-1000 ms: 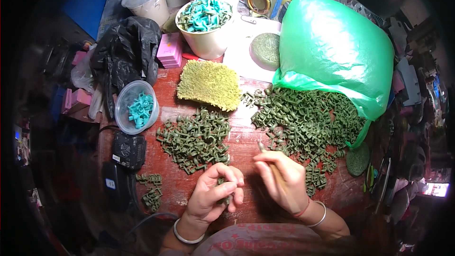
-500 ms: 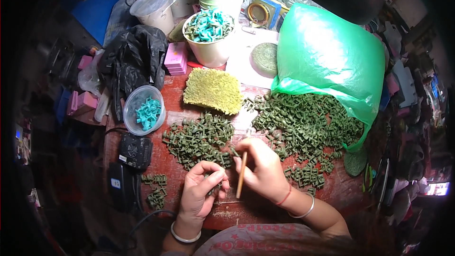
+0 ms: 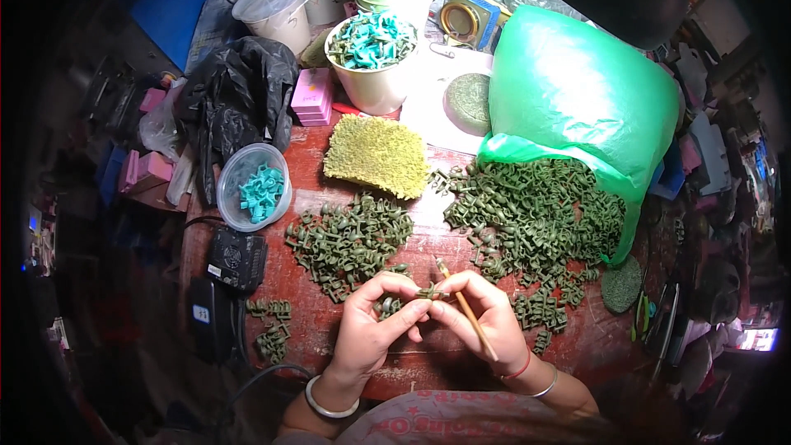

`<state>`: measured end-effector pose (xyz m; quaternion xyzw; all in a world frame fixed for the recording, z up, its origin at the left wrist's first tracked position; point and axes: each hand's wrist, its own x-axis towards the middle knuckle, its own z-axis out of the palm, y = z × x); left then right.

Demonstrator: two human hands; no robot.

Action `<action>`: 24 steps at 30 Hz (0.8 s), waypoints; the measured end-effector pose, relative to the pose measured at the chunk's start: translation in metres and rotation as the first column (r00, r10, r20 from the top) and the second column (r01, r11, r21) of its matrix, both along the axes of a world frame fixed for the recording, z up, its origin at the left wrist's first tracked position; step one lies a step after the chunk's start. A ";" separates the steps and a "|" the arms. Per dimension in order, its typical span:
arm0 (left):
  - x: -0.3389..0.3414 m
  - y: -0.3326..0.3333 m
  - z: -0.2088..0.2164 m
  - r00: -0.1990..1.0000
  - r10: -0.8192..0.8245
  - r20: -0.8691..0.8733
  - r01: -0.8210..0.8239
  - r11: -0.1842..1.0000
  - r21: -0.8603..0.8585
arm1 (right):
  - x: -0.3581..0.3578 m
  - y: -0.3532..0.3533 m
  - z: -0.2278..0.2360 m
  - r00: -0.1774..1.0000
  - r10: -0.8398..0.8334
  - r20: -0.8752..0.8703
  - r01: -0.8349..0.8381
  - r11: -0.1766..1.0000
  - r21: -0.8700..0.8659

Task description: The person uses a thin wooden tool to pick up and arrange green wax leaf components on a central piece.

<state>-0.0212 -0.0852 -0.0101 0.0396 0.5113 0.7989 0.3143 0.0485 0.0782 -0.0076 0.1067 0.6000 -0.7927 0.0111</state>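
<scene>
The small green piece [image 3: 429, 291] sat pinched between both hands' fingertips, above the red table [image 3: 422, 235]. It looked light, stiff, perhaps brittle – best gripped gently by its thicker part. The left hand [image 3: 371, 327] was closed to a pinch, fingers curled; the right hand [image 3: 501, 325] pinched too – and held a slim wooden-handled tool [image 3: 469, 311]. Green heaps [image 3: 346, 245] lay beyond.

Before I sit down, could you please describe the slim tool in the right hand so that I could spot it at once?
From the big green bag, go down and left past the scattered dark green pieces to the right hand. The slim tool slants across that hand; its long, straight, brown handle sets it apart from the small dark green piece pinched beside it.
</scene>
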 end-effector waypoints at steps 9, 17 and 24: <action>-0.003 -0.005 0.001 0.972 -0.089 0.218 0.073 0.994 0.077 | 0.001 0.010 0.018 0.943 0.086 -0.320 0.153 0.745 0.649; -0.005 -0.009 0.001 0.942 -0.168 0.292 0.128 0.980 0.149 | -0.001 0.013 0.017 0.910 0.048 -0.411 0.240 0.747 0.620; -0.002 -0.004 0.002 0.946 -0.115 0.303 0.086 0.991 0.107 | 0.001 0.006 0.010 0.820 0.193 -0.539 0.341 0.591 0.731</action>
